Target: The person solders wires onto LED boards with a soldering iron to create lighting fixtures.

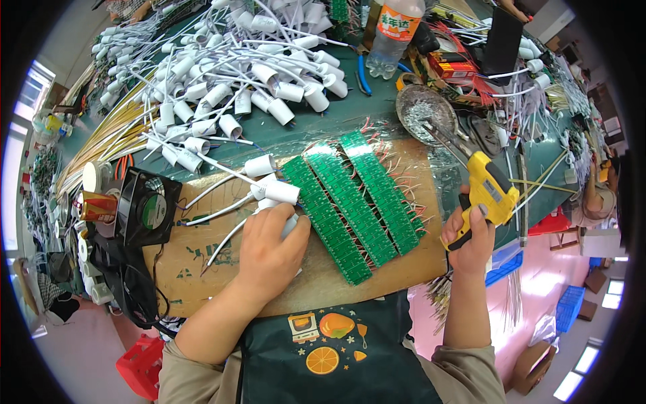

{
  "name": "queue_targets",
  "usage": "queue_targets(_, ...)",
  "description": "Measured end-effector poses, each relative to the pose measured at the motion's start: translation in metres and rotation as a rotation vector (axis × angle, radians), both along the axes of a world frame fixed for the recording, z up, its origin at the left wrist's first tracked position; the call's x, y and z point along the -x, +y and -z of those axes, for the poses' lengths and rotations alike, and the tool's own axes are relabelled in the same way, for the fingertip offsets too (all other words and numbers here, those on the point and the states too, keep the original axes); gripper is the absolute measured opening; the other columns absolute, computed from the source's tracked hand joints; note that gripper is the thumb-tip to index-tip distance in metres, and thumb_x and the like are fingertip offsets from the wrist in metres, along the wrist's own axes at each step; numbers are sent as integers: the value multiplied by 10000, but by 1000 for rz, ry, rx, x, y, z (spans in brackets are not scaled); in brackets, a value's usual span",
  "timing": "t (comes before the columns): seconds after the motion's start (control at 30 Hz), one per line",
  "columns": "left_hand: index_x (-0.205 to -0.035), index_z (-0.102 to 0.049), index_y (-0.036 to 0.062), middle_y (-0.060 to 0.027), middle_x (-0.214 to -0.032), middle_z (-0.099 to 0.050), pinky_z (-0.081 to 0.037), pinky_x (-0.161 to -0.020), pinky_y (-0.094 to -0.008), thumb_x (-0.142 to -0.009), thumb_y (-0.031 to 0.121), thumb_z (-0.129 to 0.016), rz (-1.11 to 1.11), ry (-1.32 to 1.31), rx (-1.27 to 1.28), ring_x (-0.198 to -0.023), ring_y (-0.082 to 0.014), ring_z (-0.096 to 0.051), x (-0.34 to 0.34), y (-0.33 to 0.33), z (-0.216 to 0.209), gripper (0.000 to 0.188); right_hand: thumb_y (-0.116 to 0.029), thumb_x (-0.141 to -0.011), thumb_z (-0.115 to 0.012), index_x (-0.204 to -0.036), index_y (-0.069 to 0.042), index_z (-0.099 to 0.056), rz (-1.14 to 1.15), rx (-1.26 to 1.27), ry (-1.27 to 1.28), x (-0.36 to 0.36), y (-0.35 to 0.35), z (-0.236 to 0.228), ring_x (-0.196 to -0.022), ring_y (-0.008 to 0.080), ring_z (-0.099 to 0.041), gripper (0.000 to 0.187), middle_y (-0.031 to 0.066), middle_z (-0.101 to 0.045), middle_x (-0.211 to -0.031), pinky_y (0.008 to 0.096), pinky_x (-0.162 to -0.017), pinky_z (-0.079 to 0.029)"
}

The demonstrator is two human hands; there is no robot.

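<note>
My left hand (272, 246) is closed around a white cylindrical fitting (290, 225), mostly hidden by my fingers. Just beyond it, several more white cylinders with cables (281, 191) lie on the brown work board. My right hand (471, 239) grips the handle of a yellow-and-black soldering gun (491, 188). Its metal tip points away and reaches over a round metal dish (412, 108) with silvery bits in it. Between my hands lie three green circuit board strips (351, 205), side by side and slanted, with short red wires along their edges.
A large heap of white cabled cylinders (222, 81) covers the far left of the green table. A black fan (147, 207) and a can (97, 207) stand at left. A plastic bottle (393, 37), blue-handled pliers (363, 74) and red wires are at the back.
</note>
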State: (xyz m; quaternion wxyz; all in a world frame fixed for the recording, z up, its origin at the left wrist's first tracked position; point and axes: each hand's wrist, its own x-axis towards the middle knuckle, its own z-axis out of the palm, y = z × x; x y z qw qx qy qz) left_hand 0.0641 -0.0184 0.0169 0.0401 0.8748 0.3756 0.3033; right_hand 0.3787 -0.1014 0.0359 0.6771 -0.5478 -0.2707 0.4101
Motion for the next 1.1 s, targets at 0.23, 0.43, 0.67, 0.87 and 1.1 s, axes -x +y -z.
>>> queue_targets(0.23,-986,-716,71,-104,-1013,-616,-449,-710,-404,-701,15,-758,4,-37,14,-846,-287,-602,-2,2,-2,294,-415,-930,-680,-1360,23,-449,-170,-110,137,29,-38,24,-527,137,-477,656,32,-504,-697,286,-484,-402)
queue_targets(0.43,-998,-709,74,-103,-1020,-618,-433,-697,-403,-704,27,-754,3,-14,-21,-832,-283,-603,0,3,0,301,-414,-834,-813,-1364,20,-462,-309,-31,262,54,-62,33,-597,170,-524,769,54,-543,-729,321,-547,-436)
queue_targets(0.67,-997,-709,87,-89,-1019,-621,-424,-720,-397,-706,48,-753,-7,12,-37,-833,-273,-606,1,2,0,298,-421,-827,-823,-1378,-16,-461,-348,-6,247,63,-62,34,-582,155,-508,773,40,-525,-710,307,-529,-429)
queue_targets(0.87,-1030,-722,107,-72,-1028,-636,-439,-749,-393,-721,74,-782,-59,42,-60,-870,-268,-618,4,4,-3,317,-417,-838,-814,-1382,-10,-465,-368,-20,232,61,-62,37,-586,157,-517,765,43,-526,-714,307,-535,-437)
queue_targets(1.1,-1046,-696,83,-81,-1025,-649,-480,-749,-406,-708,155,-837,36,15,304,-890,-277,-628,28,-29,-31,373,-407,-836,-814,-1374,-9,-476,-345,-25,237,61,-62,34,-583,154,-523,749,41,-530,-708,300,-521,-439)
